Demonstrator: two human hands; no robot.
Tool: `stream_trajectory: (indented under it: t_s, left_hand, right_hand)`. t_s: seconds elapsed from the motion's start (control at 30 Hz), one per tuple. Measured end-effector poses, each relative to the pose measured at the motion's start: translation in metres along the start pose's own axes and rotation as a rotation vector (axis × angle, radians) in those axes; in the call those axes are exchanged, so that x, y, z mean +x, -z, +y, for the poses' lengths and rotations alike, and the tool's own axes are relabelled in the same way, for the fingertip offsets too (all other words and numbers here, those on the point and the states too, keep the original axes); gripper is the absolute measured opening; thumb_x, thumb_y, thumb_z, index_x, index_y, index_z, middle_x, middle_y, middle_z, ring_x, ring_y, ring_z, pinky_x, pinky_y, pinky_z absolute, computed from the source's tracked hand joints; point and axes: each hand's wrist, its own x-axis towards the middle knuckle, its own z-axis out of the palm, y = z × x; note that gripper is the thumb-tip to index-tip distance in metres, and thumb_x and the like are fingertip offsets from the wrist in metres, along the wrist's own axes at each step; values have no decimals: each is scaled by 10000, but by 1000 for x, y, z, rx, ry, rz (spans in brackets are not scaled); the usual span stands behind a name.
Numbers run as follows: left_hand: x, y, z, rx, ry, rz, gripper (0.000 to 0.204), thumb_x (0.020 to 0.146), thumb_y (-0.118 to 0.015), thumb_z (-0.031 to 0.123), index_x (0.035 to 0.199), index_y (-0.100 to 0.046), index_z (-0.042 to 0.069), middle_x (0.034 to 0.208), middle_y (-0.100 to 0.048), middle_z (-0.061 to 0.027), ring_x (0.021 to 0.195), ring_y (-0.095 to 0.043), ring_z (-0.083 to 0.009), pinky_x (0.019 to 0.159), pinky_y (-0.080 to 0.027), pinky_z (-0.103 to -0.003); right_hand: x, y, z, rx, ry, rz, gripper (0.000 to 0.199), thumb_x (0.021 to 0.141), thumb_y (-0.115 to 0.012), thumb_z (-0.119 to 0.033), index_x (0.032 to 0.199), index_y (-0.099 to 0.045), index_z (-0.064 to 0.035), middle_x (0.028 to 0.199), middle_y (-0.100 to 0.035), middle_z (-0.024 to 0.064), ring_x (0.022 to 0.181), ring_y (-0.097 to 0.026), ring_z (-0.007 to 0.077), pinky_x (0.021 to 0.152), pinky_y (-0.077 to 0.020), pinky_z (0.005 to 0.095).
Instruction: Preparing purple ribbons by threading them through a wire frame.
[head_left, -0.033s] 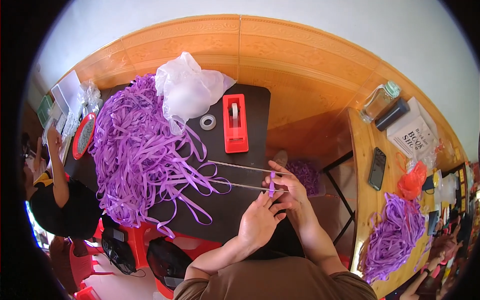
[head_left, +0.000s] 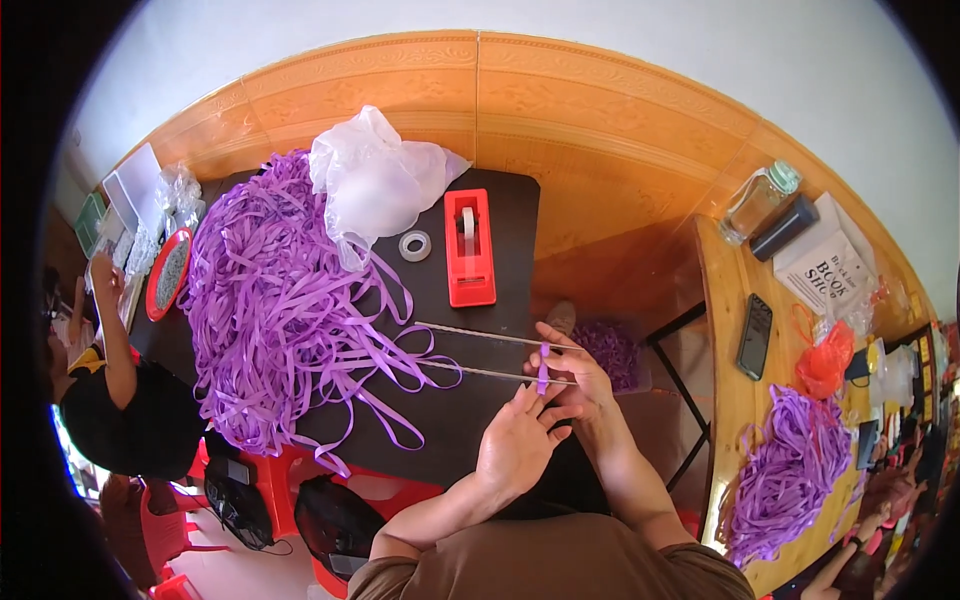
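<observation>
Two thin, pale rods (head_left: 480,373) run side by side from the table's right part to my hands. A short piece of purple ribbon (head_left: 544,365) lies across both near their right ends. My right hand (head_left: 590,385) is closed around that end, fingers on the ribbon and the rods. From below, my left hand (head_left: 517,445) reaches the ribbon's lower end with its fingertips pinched there, other fingers partly stretched. Left of the hands spreads a big tangled heap of purple ribbon (head_left: 270,310); its loose loops touch the rods' far ends.
On the dark table (head_left: 515,230) stand a red tape dispenser (head_left: 470,270), a tape roll (head_left: 415,246) and a white plastic bag (head_left: 375,180). A wooden table (head_left: 725,300) at right carries a phone (head_left: 755,337) and more ribbon (head_left: 790,470). Another person (head_left: 125,400) sits at left.
</observation>
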Motion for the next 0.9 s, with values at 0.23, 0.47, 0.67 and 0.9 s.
stream_trajectory:
  t_s: [0.23,0.47,0.67,0.9]
  left_hand:
    - [-1,-7,3,-8,16,33,538,940,-412,446,1312,-430,58,1281,-475,-35,1100,-487,-222,896,-337,-357]
    - [-1,-6,3,7,11,16,544,944,-408,440,1332,-413,59,1316,-453,-38,1089,-478,-201,903,-341,-363]
    - [-1,-9,2,19,6,41,600,930,-418,474,1322,-411,20,1281,-473,-66,1112,-473,-252,893,-345,-358]
    - [-2,-11,2,23,1,50,597,929,-419,479,1323,-410,30,1315,-458,-66,1136,-475,-266,891,-347,-355]
  right_hand:
    - [0,3,9,166,44,-103,551,842,-551,-113,1367,-396,-57,943,-587,165,923,-588,312,796,-512,390]
    - [3,5,15,306,37,-205,532,886,-533,-231,1372,-400,-61,925,-556,139,937,-557,308,823,-488,387]
    - [13,17,16,255,36,-337,532,919,-534,-315,1373,-405,-70,924,-557,121,935,-566,277,837,-489,374]
    - [-11,-2,-3,15,61,-40,486,918,-544,-260,1340,-425,-50,1014,-593,149,928,-608,267,821,-509,360]
